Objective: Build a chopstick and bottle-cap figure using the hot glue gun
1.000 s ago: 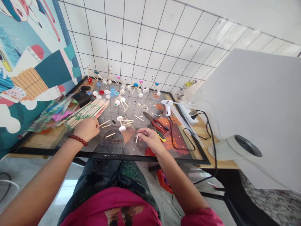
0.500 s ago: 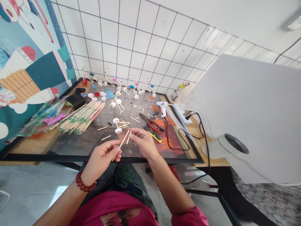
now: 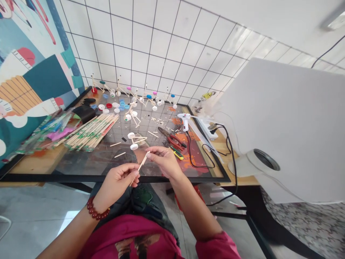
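Holds thin wooden sticks (image 3: 143, 161) close together over the near edge of the table (image 3: 70, 177). Pinches low down with the left hand (image 3: 122, 176), finger and thumb closed, and at the top with the right hand (image 3: 163, 162), closed the same way. Has a stick frame (image 3: 139, 137) with white wheels (image 3: 134, 146) just past both hands, red-handled pliers (image 3: 174, 140) nearer the right edge.

The head camera looks down across the table (image 3: 81, 166).
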`<state>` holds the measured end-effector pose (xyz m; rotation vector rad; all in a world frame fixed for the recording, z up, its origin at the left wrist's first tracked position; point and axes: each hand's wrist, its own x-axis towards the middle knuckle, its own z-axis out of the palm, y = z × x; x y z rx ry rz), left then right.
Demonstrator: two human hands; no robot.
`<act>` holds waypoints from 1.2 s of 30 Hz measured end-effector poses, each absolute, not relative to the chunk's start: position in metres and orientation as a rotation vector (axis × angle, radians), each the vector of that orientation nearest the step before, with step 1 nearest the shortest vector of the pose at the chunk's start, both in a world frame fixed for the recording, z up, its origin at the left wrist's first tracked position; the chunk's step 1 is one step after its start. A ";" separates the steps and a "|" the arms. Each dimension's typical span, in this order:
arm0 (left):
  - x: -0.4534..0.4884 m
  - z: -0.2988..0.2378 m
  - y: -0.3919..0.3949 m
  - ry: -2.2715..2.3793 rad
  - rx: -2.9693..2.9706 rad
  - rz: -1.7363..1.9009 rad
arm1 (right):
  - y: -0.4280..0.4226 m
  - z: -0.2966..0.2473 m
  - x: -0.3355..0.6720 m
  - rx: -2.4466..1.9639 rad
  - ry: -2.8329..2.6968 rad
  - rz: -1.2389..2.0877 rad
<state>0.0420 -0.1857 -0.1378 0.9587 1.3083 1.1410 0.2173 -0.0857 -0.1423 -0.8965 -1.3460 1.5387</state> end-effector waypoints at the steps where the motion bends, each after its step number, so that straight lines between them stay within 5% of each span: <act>1: 0.042 -0.138 -0.186 1.309 0.957 1.145 | -0.086 -0.141 0.218 -0.897 -1.330 1.551; 18: 0.042 -0.135 -0.188 1.347 1.038 1.155 | -0.085 -0.137 0.222 -0.884 -1.393 1.560; 23: 0.040 -0.122 -0.208 1.509 1.164 1.504 | -0.104 -0.115 0.241 -0.737 -1.693 0.773; 28: 0.063 -0.106 -0.211 0.968 0.471 1.283 | -0.143 -0.101 0.257 -0.258 -2.015 -0.150; 36: 0.074 -0.096 -0.191 0.774 0.129 1.144 | -0.142 -0.110 0.266 -0.037 -2.295 -0.560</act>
